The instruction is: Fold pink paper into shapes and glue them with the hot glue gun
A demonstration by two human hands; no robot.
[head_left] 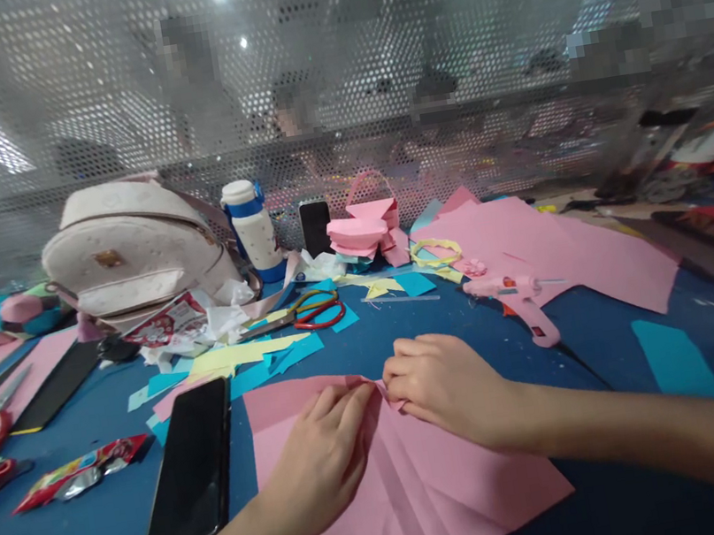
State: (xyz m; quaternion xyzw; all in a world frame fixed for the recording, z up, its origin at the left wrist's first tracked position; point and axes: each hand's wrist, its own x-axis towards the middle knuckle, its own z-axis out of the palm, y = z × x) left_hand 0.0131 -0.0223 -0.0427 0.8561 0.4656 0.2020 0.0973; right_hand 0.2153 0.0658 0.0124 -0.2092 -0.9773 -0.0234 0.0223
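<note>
A creased sheet of pink paper [425,499] lies on the blue table in front of me. My left hand [329,441] rests over its upper part, the fingers pinching a fold near the far edge. Close beside it, my right hand [445,384] has its fingers curled and closed on the same far edge. The paper is raised and gathered between the two hands. Fold lines run from there toward the near edge. The exact grip of the fingertips is partly hidden. A black phone [190,471] lies left of the paper.
Scissors [310,312] and blue and yellow paper scraps [276,351] lie beyond the sheet. A pink glue gun [519,297] sits at right, its cord trailing near my right forearm. A white backpack [132,247], a bottle [252,229] and folded pink paper [368,228] stand behind.
</note>
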